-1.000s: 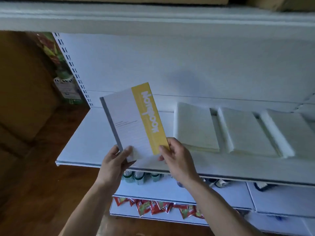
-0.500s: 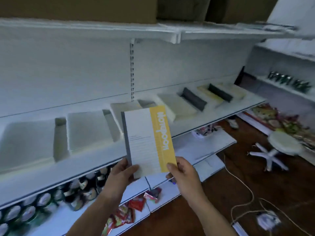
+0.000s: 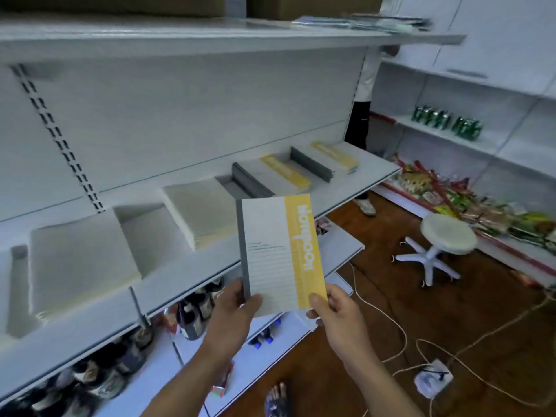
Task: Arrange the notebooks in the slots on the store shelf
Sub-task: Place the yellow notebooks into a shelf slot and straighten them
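Notebook (image 3: 281, 254) is held upright in the air in front of the shelf's (image 3: 180, 291) front edge, toward its right half, and is not touching the shelf. Its yellow band is on the right, its grey spine on the left.

Left hand (image 3: 233, 314) pinches the lower left corner, thumb on the cover and fingers behind. Right hand (image 3: 334, 314) pinches the lower right corner the same way, thumb on the yellow band. Nothing supports the upper half.

Risks as judged:
- The grip is at the bottom corners only. The cover could flop forward or slip when one hand lets go. A drop from here would likely land on the bottles (image 3: 192, 314) under the front edge.
- Two yellow-banded stacks (image 3: 279, 176) lie toward the shelf's right end, and the pale stacks (image 3: 204, 212) sit further left. Setting the notebook on a pale stack, or band side down, would break the matching.
- The last stack (image 3: 334, 158) lies close to the right end corner. A hard slide onto it could nudge it over the edge.
- A cable (image 3: 391, 323) loops across the floor to the right, and a stool (image 3: 448, 236) stands beyond it. A sidestep toward the right end could catch a foot.
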{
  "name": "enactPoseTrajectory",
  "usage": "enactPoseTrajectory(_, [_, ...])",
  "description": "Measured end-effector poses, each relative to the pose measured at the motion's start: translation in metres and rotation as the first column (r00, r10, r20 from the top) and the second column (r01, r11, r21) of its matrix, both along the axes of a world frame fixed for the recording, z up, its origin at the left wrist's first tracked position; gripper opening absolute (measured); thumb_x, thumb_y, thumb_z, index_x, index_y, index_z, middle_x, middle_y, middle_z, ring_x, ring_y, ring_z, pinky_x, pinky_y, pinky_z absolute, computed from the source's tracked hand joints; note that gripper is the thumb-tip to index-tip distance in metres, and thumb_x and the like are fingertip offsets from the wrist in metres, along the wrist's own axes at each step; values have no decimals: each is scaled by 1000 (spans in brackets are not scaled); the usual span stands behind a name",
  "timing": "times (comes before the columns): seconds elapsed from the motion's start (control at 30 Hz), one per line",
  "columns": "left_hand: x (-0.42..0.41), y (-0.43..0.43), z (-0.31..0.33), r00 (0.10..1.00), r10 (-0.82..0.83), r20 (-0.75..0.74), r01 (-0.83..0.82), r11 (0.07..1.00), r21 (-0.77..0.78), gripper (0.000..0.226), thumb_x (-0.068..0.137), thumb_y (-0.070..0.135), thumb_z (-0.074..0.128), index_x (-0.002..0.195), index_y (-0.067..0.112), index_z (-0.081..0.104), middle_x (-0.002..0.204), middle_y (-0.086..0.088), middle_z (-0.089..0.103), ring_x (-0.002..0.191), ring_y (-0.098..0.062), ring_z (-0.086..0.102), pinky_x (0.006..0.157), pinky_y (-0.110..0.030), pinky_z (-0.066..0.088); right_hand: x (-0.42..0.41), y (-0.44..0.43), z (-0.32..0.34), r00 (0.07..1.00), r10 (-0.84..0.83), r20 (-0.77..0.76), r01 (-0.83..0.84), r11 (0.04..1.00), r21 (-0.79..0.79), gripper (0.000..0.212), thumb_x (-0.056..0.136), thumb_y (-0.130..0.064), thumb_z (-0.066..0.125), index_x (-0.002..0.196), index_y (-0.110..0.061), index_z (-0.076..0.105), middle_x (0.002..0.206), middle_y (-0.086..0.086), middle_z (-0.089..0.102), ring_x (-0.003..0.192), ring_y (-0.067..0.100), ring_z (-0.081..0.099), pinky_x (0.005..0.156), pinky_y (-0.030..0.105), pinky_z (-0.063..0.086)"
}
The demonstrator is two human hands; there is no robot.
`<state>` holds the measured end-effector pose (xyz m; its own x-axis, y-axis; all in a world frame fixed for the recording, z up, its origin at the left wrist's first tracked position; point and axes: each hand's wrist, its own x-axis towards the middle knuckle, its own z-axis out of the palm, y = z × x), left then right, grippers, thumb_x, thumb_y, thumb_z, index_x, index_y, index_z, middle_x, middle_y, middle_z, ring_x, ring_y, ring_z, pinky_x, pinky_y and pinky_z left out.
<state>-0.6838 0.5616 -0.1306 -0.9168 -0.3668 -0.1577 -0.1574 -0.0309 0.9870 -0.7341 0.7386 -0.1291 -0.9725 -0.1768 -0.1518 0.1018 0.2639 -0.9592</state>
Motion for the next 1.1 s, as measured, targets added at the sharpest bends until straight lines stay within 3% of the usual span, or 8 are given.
enactPoseTrajectory(0.1, [-64,9,-3,999,-4,-39,2,999,-36,26,89,8,57,101,31,63,94,21,70,92,-2,63,77,-16,47,-69,8,2,997,-14,-74,17,999,40,13,95,-18,57,92,-27,66,82,-12,70,77,12,66,72,30,50])
enactPoseTrajectory(0.2, [-125,12,6,996,64,-70,-66,997,-32,33,93,-1,52,103,28,61,92,16,70,83,4,63,69,-7,44,-141,6,13,988,44,-151,-31,996,89,14,95,-19,58,96,-29,67,84,-18,69,79,1,62,66,15,45])
enactPoseTrajectory(0.33, [-192,2,14,981,164,-101,-176,975,-136,33,95,19,57,117,43,55,115,19,63,108,-2,58,87,-21,45,-223,-15,32,973,113,-199,-85,986,146,15,95,-26,56,102,-32,67,97,-10,68,87,8,63,68,20,46])
enactPoseTrajectory(0.47, [-226,-8,25,948,275,-159,-305,928,-214,43,96,12,54,126,41,47,123,18,54,112,10,48,89,-3,34,-273,-41,45,954,193,-230,-170,979,117,24,94,-22,56,92,-44,65,100,-14,67,88,0,62,72,17,46])
enactPoseTrajectory(0.63, [-270,-27,17,938,343,-57,-344,894,-286,45,84,23,53,128,29,49,125,4,57,115,-17,55,101,-42,45,-338,-72,31,911,362,-196,-309,916,257,22,95,-26,52,115,-23,61,110,-10,55,104,9,53,83,25,40])
enactPoseTrajectory(0.73, [-282,-24,13,927,373,40,-358,911,-202,56,85,34,53,139,37,38,131,7,53,116,-20,54,101,-44,45,-364,-79,14,880,455,-139,-402,868,292,11,90,-29,53,101,-25,55,97,-6,54,93,16,53,74,29,39])
enactPoseTrajectory(0.87, [-298,-12,7,869,483,107,-487,873,20,57,101,19,48,150,35,24,134,13,46,117,-11,49,95,-24,40,-392,-77,3,871,491,-23,-481,860,169,55,95,-35,53,146,-25,35,145,-7,43,130,12,43,98,28,38])
enactPoseTrajectory(1.1, [-318,8,1,757,649,77,-653,756,39,54,101,26,48,150,36,26,137,12,44,118,-9,46,98,-25,36,-394,-79,-10,806,591,16,-591,806,-14,55,101,-23,45,151,-27,24,151,-8,35,134,9,38,109,24,32])
